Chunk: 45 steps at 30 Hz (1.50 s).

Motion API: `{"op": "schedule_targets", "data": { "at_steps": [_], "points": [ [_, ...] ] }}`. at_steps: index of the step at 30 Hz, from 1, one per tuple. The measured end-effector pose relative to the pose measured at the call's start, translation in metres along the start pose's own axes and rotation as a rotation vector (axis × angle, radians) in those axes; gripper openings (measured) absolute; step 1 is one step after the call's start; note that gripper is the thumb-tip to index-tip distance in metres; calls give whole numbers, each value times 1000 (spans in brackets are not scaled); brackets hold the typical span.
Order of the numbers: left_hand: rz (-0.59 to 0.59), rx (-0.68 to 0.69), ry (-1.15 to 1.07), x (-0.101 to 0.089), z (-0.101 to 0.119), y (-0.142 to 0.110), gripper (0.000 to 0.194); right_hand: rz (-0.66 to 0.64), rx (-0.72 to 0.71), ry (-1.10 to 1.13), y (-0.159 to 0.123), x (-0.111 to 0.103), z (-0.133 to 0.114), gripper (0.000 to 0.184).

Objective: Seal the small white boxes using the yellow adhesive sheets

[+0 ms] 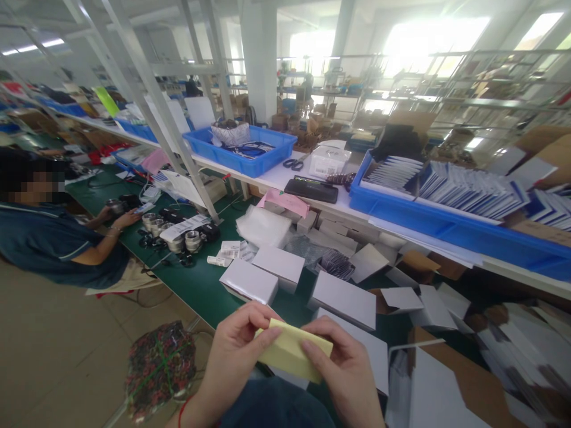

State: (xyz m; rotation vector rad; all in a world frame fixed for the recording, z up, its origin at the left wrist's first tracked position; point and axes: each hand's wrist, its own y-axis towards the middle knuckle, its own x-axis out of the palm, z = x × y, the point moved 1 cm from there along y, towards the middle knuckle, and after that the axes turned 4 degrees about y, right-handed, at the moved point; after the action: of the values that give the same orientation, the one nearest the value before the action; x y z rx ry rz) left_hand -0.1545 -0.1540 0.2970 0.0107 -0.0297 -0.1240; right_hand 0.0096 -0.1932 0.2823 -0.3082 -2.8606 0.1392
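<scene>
A folded piece of yellow paper [292, 352] is held between my two hands, low in the head view. My left hand [243, 342] pinches its left end between thumb and fingers. At the right end, my right hand [341, 353] grips it the same way, thumb on the near face. Closed white boxes [250, 280] lie on the green table just beyond my hands. Another white box [345, 297] sits to the right, with one more partly behind my right hand. Small white labels [229, 252] are scattered near the boxes.
Open white cartons [439, 306] crowd the right side. On the shelf above stand a blue bin of packets [401, 205] and a blue tray [250, 169]. At left a person [66, 232] works beside several metal parts [193, 241]. A filled clear bag [160, 365] rests below.
</scene>
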Motion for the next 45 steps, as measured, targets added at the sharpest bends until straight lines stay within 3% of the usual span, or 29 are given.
{"op": "schedule_targets", "data": {
  "at_steps": [8, 13, 21, 28, 35, 39, 45],
  "points": [
    [75, 65, 83, 1, -4, 0, 24, -54, -62, -59, 1, 0, 14, 20],
    [119, 121, 66, 1, -8, -4, 21, -45, 0, -32, -1, 5, 7, 25],
    [22, 52, 30, 2, -2, -4, 24, 2, 102, -27, 0, 6, 0, 34],
    [67, 71, 33, 3, -5, -5, 24, 5, 25, -77, 0, 8, 0, 33],
    [61, -30, -66, 5, -6, -6, 29, -15, 301, 264, -3, 9, 8, 38],
    [129, -162, -75, 6, -8, -5, 27, 0, 311, 326, -2, 12, 10, 36],
    [-138, -372, -116, 9, -10, 0, 32, 44, 216, 195, -1, 11, 10, 35]
  ]
}}
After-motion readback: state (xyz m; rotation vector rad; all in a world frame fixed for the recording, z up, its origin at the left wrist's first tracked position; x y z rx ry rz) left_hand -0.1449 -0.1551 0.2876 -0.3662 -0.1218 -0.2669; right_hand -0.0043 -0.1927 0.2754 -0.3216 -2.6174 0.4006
